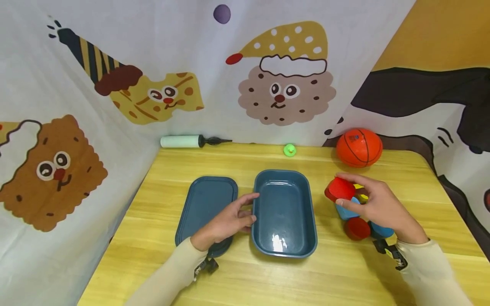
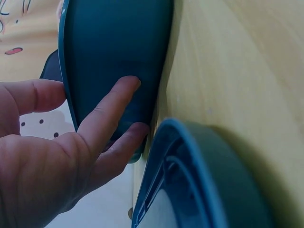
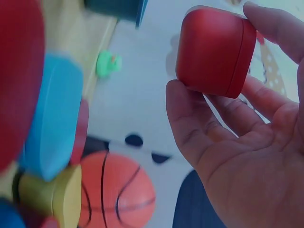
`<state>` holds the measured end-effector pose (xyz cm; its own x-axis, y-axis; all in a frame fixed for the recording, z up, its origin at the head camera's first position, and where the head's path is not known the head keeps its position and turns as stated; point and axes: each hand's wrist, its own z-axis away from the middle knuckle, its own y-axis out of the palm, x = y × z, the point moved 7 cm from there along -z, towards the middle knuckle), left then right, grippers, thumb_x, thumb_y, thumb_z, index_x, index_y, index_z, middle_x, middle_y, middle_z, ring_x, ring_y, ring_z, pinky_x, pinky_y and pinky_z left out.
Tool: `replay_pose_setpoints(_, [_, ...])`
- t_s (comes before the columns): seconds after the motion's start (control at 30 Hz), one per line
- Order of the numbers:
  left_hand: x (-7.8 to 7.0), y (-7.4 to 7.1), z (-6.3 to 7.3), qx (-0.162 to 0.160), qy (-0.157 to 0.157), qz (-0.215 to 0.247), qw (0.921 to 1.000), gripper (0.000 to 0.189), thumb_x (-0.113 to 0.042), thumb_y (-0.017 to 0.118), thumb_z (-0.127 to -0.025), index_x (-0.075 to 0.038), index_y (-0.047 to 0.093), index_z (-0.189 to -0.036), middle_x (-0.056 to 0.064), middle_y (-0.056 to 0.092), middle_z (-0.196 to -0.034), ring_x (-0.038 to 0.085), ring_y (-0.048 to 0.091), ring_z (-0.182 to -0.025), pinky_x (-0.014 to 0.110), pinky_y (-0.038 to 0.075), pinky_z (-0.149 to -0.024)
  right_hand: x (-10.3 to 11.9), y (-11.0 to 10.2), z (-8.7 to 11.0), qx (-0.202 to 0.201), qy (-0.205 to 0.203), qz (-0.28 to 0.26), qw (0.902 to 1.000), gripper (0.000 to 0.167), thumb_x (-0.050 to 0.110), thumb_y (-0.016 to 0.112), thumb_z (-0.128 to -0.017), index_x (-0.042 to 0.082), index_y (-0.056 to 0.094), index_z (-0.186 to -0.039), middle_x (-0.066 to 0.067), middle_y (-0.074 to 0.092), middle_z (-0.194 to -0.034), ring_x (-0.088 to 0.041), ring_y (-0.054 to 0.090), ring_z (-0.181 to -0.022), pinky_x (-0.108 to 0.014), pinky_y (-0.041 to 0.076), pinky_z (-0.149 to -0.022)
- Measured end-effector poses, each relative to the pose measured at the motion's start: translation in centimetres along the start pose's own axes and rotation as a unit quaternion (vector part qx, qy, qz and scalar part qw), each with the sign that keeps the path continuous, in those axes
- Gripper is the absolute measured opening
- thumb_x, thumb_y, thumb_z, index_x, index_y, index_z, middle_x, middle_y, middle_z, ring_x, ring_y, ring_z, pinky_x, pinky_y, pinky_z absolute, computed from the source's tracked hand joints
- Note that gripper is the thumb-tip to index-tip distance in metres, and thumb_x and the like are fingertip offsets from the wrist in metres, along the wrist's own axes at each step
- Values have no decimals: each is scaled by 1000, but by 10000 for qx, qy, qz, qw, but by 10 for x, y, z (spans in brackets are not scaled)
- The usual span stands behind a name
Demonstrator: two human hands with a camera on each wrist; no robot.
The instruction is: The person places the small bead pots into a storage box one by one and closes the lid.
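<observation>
head view showed me the right hand (image 1: 377, 206) pinching a red block (image 1: 340, 190) between thumb and fingers, a light blue block (image 1: 349, 210) just below that grip. left of it stood the blue container (image 1: 283, 208); the left hand (image 1: 229, 221), fingers unclenched, touched its side. i judged an even pinch and gentle bracing best.

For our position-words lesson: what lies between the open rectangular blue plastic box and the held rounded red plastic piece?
Between box and piece, the head view shows only bare wooden tabletop.
</observation>
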<state>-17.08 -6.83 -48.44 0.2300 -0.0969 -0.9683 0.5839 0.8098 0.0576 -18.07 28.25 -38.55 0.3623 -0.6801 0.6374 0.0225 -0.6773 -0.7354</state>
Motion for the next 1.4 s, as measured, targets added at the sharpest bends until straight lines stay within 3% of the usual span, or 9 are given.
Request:
replay_pose_setpoints(0.3, [-1, -1, -1, 20, -27, -11, 10000, 71, -2, 57, -107, -17, 27, -169, 22, 30, -169, 45, 54, -142, 47, 63, -93, 28, 40, -12, 692, -662, -11, 9954, 65, 29, 91, -86, 18, 65, -144, 0, 73, -128, -11, 66, -98, -29, 63, -79])
replay_pose_setpoints(0.47, [-3, 0, -2, 22, -25, -9, 10000, 70, -2, 57, -107, -16, 27, -169, 21, 30, -169, 44, 54, -142, 45, 63, -93, 42, 62, -15, 1012, -829, -14, 9914, 68, 39, 90, -86, 20, 64, -146, 1, 73, -131, -11, 67, -103, -33, 64, -84])
replay_pose_setpoints(0.63, [-4, 2, -3, 83, 27, -23, 10000, 70, -3, 57, -108, -16, 26, -169, 21, 32, -169, 42, 56, -140, 44, 63, -93, 57, 84, -19, 1278, -961, -243, 9868, 69, 39, 91, -85, 24, 64, -146, 6, 73, -127, -9, 67, -102, -34, 63, -82])
replay_pose_setpoints(0.77, [-3, 1, -3, 94, 14, 45, 9999, 69, -3, 57, -107, -16, 26, -168, 21, 33, -167, 42, 58, -138, 45, 63, -93, 69, 108, -21, 1603, -1234, -385, 9786, 68, 38, 90, -86, 26, 63, -146, 6, 71, -134, -10, 67, -109, -33, 62, -87])
replay_pose_setpoints(0.9, [-1, -1, -3, 153, 7, 61, 9999, 70, -3, 56, -108, -16, 26, -169, 22, 34, -167, 43, 57, -140, 47, 63, -94, 80, 129, -22, 2031, -1388, -487, 9681, 69, 34, 90, -87, 20, 62, -148, 2, 68, -141, -14, 66, -117, -31, 61, -93])
replay_pose_setpoints(1.0, [-1, -1, -3, 192, 10, 20, 9998, 69, -3, 56, -108, -16, 25, -169, 23, 35, -165, 43, 55, -141, 47, 63, -95, 86, 141, -20, 2332, -1439, -486, 9605, 69, 32, 90, -87, 14, 62, -147, 0, 68, -141, -16, 65, -117, -29, 60, -92])
replay_pose_setpoints(1.13, [-2, -1, -3, 167, -14, -49, 9998, 68, -4, 55, -109, -17, 26, -169, 24, 35, -164, 41, 55, -142, 46, 62, -95, 92, 158, -16, 2674, -1502, -287, 9514, 67, 34, 90, -86, 15, 65, -144, 4, 70, -138, -13, 66, -114, -30, 58, -92])
replay_pose_setpoints(1.4, [0, -1, -2, 160, -31, 15, 9999, 68, -6, 55, -109, -19, 25, -169, 23, 33, -166, 44, 51, -145, 46, 62, -95, 95, 180, -11, 2985, -1855, -122, 9361, 62, 37, 89, -88, 19, 66, -143, 5, 71, -137, -10, 68, -120, -35, 57, -98])
